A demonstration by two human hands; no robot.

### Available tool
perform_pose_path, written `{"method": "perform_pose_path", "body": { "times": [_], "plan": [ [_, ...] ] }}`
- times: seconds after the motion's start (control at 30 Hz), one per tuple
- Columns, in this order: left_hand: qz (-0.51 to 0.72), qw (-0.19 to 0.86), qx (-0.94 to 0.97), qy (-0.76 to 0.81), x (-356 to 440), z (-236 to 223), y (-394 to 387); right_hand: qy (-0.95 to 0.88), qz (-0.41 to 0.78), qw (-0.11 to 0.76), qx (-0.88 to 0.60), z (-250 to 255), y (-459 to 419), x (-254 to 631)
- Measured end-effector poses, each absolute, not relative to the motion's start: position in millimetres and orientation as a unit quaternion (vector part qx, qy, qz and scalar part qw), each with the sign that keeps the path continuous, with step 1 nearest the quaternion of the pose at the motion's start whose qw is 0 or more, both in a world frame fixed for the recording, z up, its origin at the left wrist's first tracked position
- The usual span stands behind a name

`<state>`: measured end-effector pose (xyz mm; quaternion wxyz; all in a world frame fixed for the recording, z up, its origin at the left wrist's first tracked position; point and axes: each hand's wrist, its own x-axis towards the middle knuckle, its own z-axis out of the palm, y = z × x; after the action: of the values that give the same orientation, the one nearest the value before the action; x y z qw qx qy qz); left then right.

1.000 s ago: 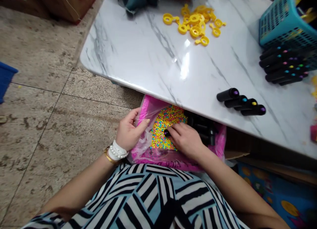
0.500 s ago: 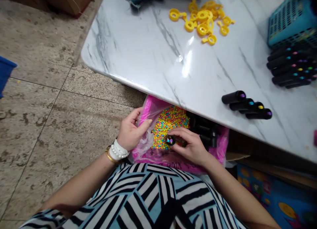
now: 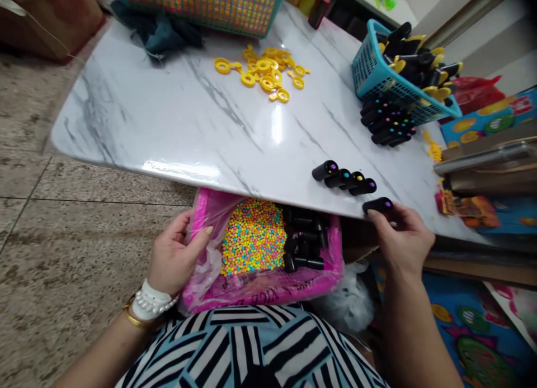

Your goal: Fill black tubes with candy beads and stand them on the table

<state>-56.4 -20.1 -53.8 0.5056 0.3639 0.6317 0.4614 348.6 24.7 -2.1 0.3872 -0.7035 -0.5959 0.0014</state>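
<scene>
My left hand [image 3: 174, 256] is closed on the left rim of a pink basket [image 3: 334, 265] lined with clear plastic. Small multicoloured beads [image 3: 254, 237] fill its left part, and several black tubes [image 3: 308, 240] lie on the right. At the table's front edge, my right hand [image 3: 405, 240] pinches a black tube [image 3: 380, 205] between thumb and fingers, a purple bead showing at its end. Just left of it, a slanting row of similar black tubes [image 3: 344, 178] rests on the table, with purple, blue and yellow beads at their ends.
Yellow ring-shaped pieces [image 3: 268, 77] lie in a pile on the marbled table [image 3: 159, 125]. Behind the row stand a cluster of black tubes [image 3: 388, 122] and a blue basket [image 3: 371, 69] of black and yellow parts. A green basket [image 3: 210, 10] and dark cloth [image 3: 163, 33] are at the back.
My right hand has moved from above the beads to the table edge on the right, carrying the black tube. My left hand stays at the basket rim. The view has swung right.
</scene>
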Motion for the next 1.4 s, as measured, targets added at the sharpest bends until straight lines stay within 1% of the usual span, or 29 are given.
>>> {"method": "perform_pose_path", "body": {
  "times": [0.1,0.17,0.2,0.27,0.3,0.33,0.37,0.4,0.47,0.5,0.53,0.6,0.7,0.77,0.83,0.97,1.03,1.1,1.23,1.3,1.33,1.4],
  "plan": [
    [0.462,0.500,0.363,0.636,-54.5,-51.7,-19.4,-0.589,0.033,0.377,-0.714,-6.8,42.8,360.4],
    [0.467,0.493,0.364,0.637,-54.2,-51.8,-20.7,-0.567,0.065,0.410,-0.711,-9.9,45.9,354.2],
    [0.469,0.489,0.366,0.638,-54.4,-52.2,-21.7,-0.551,0.060,0.438,-0.708,-10.9,43.1,348.3],
    [0.466,0.484,0.373,0.640,-55.2,-53.3,-23.6,-0.522,-0.001,0.487,-0.700,-11.8,28.7,333.9],
    [0.465,0.481,0.376,0.641,-55.8,-53.9,-24.3,-0.525,-0.042,0.493,-0.692,-12.0,18.3,326.2],
    [0.465,0.480,0.379,0.640,-56.2,-54.4,-24.7,-0.555,-0.065,0.473,-0.681,-12.1,7.2,318.5],
    [0.464,0.480,0.381,0.640,-56.5,-54.8,-24.7,-0.623,-0.049,0.422,-0.657,-12.7,-3.5,310.9],
    [0.465,0.481,0.380,0.639,-56.6,-55.2,-24.6,-0.712,0.003,0.339,-0.614,-13.8,-12.9,303.5],
    [0.469,0.484,0.378,0.635,-56.3,-56.1,-23.7,-0.852,0.120,0.135,-0.491,-18.4,-25.2,289.2],
    [0.470,0.485,0.378,0.632,-56.0,-56.7,-23.2,-0.886,0.160,0.046,-0.433,-21.8,-27.9,282.7],
    [0.471,0.487,0.382,0.629,-55.7,-57.5,-22.9,-0.901,0.182,-0.023,-0.394,-25.4,-28.8,276.7],
    [0.476,0.487,0.390,0.619,-55.5,-59.4,-23.1,-0.901,0.200,-0.107,-0.369,-31.1,-26.8,267.3],
    [0.484,0.479,0.395,0.617,-56.2,-62.3,-25.5,-0.888,0.242,-0.161,-0.357,-30.6,-20.0,258.4],
    [0.485,0.474,0.392,0.621,-56.9,-63.5,-27.6,-0.886,0.265,-0.168,-0.342,-25.4,-15.7,253.5],
    [0.488,0.472,0.393,0.620,-57.3,-63.9,-28.8,-0.890,0.279,-0.153,-0.328,-21.1,-13.3,246.4],
    [0.503,0.477,0.398,0.600,-56.5,-64.3,-28.0,-0.899,0.272,-0.042,-0.342,-27.1,-14.2,223.5],
    [0.510,0.483,0.396,0.591,-55.8,-64.8,-27.3,-0.897,0.264,0.000,-0.354,-36.3,-14.1,209.7],
    [0.512,0.486,0.394,0.589,-55.5,-65.4,-27.2,-0.902,0.252,0.004,-0.350,-45.8,-11.6,196.0],
    [0.511,0.477,0.402,0.591,-55.5,-66.2,-28.8,-0.922,0.211,-0.042,-0.321,-59.2,-3.5,168.8],
    [0.509,0.471,0.409,0.594,-55.7,-66.1,-29.5,-0.921,0.238,-0.054,-0.304,-62.2,-1.0,157.7],
    [0.507,0.469,0.410,0.596,-55.8,-66.0,-29.8,-0.915,0.274,-0.046,-0.294,-62.8,-0.2,153.9],
    [0.505,0.468,0.410,0.598,-56.3,-66.4,-30.2,-0.889,0.362,-0.002,-0.280,-61.7,1.0,151.4]
  ]
}}
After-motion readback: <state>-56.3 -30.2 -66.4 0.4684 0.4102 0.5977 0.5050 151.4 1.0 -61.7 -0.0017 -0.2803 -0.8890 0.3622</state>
